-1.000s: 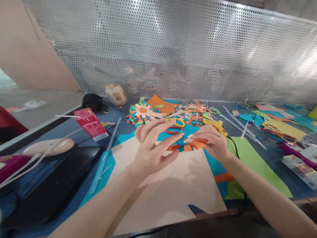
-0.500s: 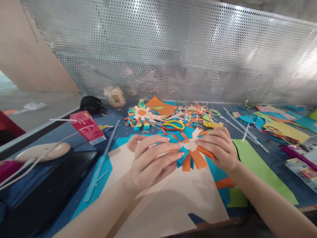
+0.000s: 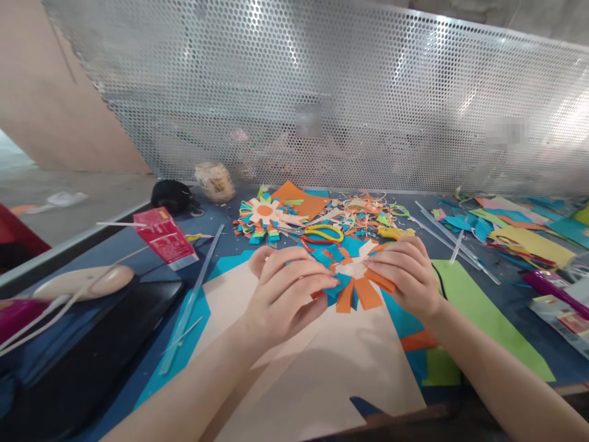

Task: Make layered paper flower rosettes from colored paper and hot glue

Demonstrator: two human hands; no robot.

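Note:
Between my hands is a layered paper flower (image 3: 353,291) with orange and blue petals and a pale centre, held above large pale sheets of paper (image 3: 294,380). My left hand (image 3: 288,294) grips its left petals between thumb and fingers. On the opposite side my right hand (image 3: 405,273) pinches the right petals and a pale strip near the centre. The fingers hide parts of both edges. Just beyond the flower lie scissors with yellow handles (image 3: 324,233). Farther back and left rests another paper flower (image 3: 264,215) with an orange middle.
Paper scraps (image 3: 363,212) are heaped along the perforated metal panel (image 3: 276,80). At left are a red drink carton (image 3: 165,236), a glue gun (image 3: 87,281) with its cord, and a glue stick (image 3: 193,301). Green paper (image 3: 483,325) and coloured offcuts (image 3: 529,239) lie at right.
My left hand has shifted slightly right and up, its fingers drawing in closer on the flower's left petals. My right hand keeps its hold almost unmoved.

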